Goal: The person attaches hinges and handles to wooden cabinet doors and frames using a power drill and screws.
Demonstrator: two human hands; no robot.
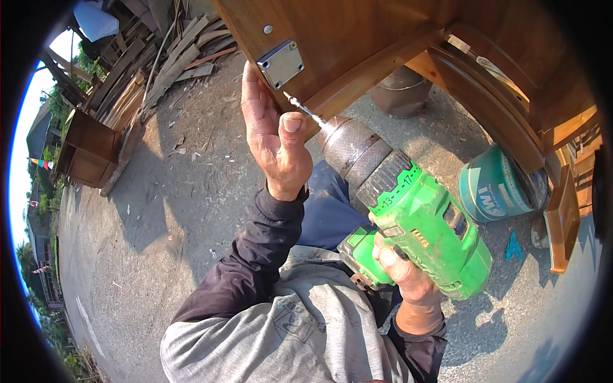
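My right hand [408,276] is wrapped round the handle of a green cordless drill [431,233], which points up and to the left. From its knurled chuck runs a long bit [306,109], with what looks like a small brass-coloured screw at the tip. That tip is just below a square metal plate [281,64] on a brown varnished wooden panel [357,48], apart from the plate. My left hand [279,143] lies open along the panel's left edge, fingers stretched out and partly behind it, thumb raised near the bit.
A teal bucket [488,185] stands at the right beneath the curved wooden parts [491,96], with a brown pot-like container [401,92] farther back. Scrap boards [175,64] are piled at the far left, near a brown wooden cabinet piece [89,148]. A blue scrap [513,246] lies on the concrete.
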